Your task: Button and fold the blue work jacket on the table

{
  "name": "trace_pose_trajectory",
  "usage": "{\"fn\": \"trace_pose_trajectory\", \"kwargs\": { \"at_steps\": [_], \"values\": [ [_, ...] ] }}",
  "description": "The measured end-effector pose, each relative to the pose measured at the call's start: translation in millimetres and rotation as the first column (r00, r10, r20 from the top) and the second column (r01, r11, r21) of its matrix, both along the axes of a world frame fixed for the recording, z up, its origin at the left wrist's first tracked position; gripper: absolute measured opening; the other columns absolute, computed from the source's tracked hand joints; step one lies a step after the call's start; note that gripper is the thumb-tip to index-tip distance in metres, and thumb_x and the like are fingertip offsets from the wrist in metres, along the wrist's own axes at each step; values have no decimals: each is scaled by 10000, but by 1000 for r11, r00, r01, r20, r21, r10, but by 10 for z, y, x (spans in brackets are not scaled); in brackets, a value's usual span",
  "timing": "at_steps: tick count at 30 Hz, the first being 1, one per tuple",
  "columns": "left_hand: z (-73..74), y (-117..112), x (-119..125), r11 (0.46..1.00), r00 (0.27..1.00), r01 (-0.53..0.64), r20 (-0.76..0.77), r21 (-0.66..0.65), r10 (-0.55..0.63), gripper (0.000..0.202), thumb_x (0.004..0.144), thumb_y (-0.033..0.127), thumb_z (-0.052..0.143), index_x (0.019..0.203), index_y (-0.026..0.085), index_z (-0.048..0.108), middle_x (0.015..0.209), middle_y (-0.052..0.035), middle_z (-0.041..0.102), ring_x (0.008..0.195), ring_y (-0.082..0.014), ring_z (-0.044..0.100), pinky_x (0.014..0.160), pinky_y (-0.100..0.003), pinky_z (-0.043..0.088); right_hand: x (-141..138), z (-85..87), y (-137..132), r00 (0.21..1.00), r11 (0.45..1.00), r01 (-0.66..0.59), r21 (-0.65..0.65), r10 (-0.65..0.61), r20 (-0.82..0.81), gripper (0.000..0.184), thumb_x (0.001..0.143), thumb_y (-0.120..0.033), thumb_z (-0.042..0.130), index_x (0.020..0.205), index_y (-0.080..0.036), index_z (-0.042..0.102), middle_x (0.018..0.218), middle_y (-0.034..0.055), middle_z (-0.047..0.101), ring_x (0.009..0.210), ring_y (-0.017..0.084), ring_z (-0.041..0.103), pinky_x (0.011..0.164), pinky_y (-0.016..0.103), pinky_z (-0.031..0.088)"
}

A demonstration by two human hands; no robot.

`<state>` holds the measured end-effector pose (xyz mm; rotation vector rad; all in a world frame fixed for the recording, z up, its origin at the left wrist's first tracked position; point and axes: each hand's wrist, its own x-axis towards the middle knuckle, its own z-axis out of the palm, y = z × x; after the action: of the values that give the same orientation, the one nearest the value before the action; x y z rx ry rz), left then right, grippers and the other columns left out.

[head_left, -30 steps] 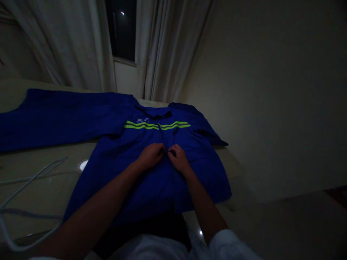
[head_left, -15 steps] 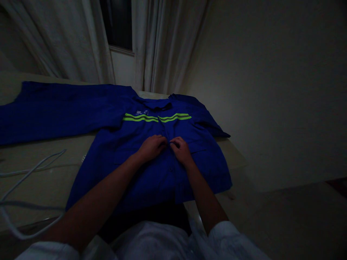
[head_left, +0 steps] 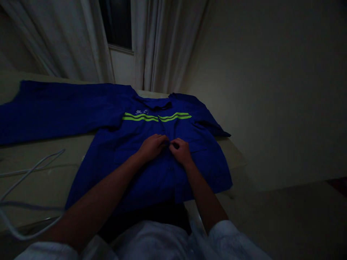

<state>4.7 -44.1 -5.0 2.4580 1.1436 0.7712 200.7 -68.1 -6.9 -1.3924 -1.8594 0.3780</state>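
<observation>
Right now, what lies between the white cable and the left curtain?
In the head view, the blue jacket's sleeve lies between the cable and the curtain, on the table.

Dim room, light weak, shadows deep toward edges. Ahead, narrow dark window [head_left: 117,23] between two pale curtains: left curtain [head_left: 67,39] broad and slanting, right curtain [head_left: 165,43] hanging in close vertical folds. Directly under window, short strip of lighter panel [head_left: 123,68]. To right, large plain greyish wall [head_left: 271,90], running down to dark floor [head_left: 292,220]. At far right edge, dark red patch [head_left: 338,184], too dim to identify. Pale tabletop [head_left: 54,186] close to curtains, right end near wall.
</observation>
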Motion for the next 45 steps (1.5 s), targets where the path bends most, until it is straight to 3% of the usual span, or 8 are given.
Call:
{"fn": "trace_pose_trajectory", "kwargs": {
  "at_steps": [4,7,10,18,21,24,36,45],
  "values": [
    [-6,4,-14,1000,999,-28,30,-12,29,166,924,154,619,1047,251,675,1006,-47,735,998,-257,660,850,-366,508,38,-25,30,991,996,-47,-81,36,-128,205,918,-236,608,830,-210,791,875,51,772,805,191,701,753,299,520],
    [-23,12,-13,999,997,-45,58,-13,46,155,923,139,614,1018,242,680,992,-44,738,994,-250,662,835,-355,501,52,-74,70,978,985,-67,-157,34,-207,119,853,-253,689,869,-188,788,861,56,765,737,183,688,680,280,523],
    [-38,37,-15,999,996,-32,79,-31,34,166,924,129,609,1015,239,694,997,-33,751,990,-236,670,847,-345,498,47,-114,91,972,972,-95,-214,44,-230,160,811,-282,735,918,-169,775,820,42,736,669,154,652,611,246,498],
    [-18,153,-96,986,995,94,-20,-134,-97,239,910,157,621,1086,258,747,1015,-23,782,972,-223,712,833,-309,501,14,-85,68,998,983,-39,-181,28,-60,136,828,-181,679,914,-176,785,852,32,733,702,140,647,692,255,512],
    [-5,150,-103,984,997,56,-47,-170,-65,248,906,167,627,1090,269,758,1001,-17,784,944,-222,717,806,-305,503,8,-72,63,999,986,-31,-162,26,-30,155,838,-155,660,908,-186,795,862,35,740,740,153,662,715,264,509],
    [-2,129,-93,993,996,11,-82,-117,-21,213,914,186,625,1056,259,767,1008,-45,753,1004,-246,691,853,-331,512,5,-67,62,1000,987,-26,-160,24,-15,164,843,-143,650,897,-195,796,859,30,743,743,154,662,720,266,504],
    [49,71,-42,996,987,-5,-159,-86,-9,199,922,172,593,1052,194,742,1081,-103,691,1036,-273,672,914,-383,527,-11,-58,48,999,984,-41,-174,35,-36,136,834,-153,660,899,-183,776,850,18,719,674,125,612,663,243,482],
    [37,167,-112,972,995,91,-21,-214,-98,162,912,250,653,984,212,793,965,-63,731,897,-209,690,822,-309,526,-28,-46,43,998,979,-62,-193,59,-22,103,796,-176,712,883,-178,767,799,0,673,614,103,554,615,227,454]
  ]
}}
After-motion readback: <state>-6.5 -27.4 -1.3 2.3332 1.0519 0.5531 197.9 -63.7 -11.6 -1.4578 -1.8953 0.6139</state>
